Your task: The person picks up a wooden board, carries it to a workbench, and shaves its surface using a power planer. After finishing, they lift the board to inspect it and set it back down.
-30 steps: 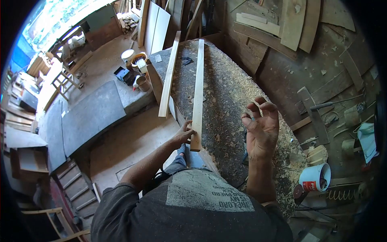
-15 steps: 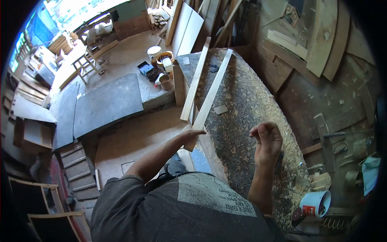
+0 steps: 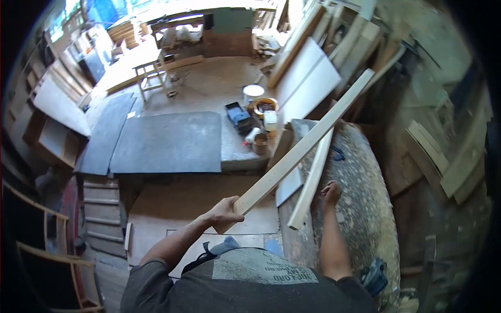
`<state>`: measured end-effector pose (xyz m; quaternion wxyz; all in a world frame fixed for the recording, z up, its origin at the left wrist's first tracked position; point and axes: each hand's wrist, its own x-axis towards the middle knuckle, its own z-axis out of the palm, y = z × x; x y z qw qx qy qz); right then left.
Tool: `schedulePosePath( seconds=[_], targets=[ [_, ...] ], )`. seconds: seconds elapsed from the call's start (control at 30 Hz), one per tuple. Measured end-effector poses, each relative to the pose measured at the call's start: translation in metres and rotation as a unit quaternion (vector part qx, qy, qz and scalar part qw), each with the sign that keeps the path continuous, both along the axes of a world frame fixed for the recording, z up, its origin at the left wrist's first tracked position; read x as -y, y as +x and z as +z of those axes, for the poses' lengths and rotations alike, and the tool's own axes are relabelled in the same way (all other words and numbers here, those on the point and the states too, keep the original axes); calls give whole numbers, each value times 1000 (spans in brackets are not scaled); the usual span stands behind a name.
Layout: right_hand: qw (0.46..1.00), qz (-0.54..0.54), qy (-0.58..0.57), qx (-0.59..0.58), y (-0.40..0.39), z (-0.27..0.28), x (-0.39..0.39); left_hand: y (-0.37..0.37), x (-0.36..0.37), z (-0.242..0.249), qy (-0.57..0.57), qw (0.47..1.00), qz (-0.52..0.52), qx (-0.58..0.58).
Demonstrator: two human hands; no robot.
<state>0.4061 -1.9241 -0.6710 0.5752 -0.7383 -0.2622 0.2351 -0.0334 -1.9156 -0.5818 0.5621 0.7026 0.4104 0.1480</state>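
My left hand (image 3: pixel 225 213) is closed round the near end of a long, straight wooden strip (image 3: pixel 305 147), which slants up and away to the right, raised off the bench. Beneath and beside it, a second wooden strip (image 3: pixel 312 185) rests along the bench's left side, its near end sticking out toward me. My right hand (image 3: pixel 331 192) hovers over the workbench (image 3: pixel 360 180), just right of that second strip and apart from it. Its fingers are curled in, and nothing shows in them.
A dark power tool (image 3: pixel 374 276) lies on the bench near my right elbow. Left of the bench are a blue-black box (image 3: pixel 239 118), a white bucket (image 3: pixel 253 93) and a brown tin (image 3: pixel 260 144). Boards (image 3: pixel 308 83) lean behind the bench. A dark sheet (image 3: pixel 167 143) covers the raised floor.
My left hand has lifted its strip off the bench and swung the far end right, over the other strip. My right hand has moved forward. The view has turned.
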Motion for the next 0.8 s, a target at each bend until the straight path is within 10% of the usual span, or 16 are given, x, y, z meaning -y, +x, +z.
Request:
schedulePosePath(
  seconds=[0.17,0.5,0.8],
  targets=[
    [941,-54,-222,250,17,-37,-115,-69,-60,42,54,992,58,94],
    [826,-143,-454,300,20,-106,-166,-174,-259,-13,88,968,230,43],
    [856,-192,-423,224,-93,-75,-406,-246,-705,65,102,939,327,-24]
  ],
)
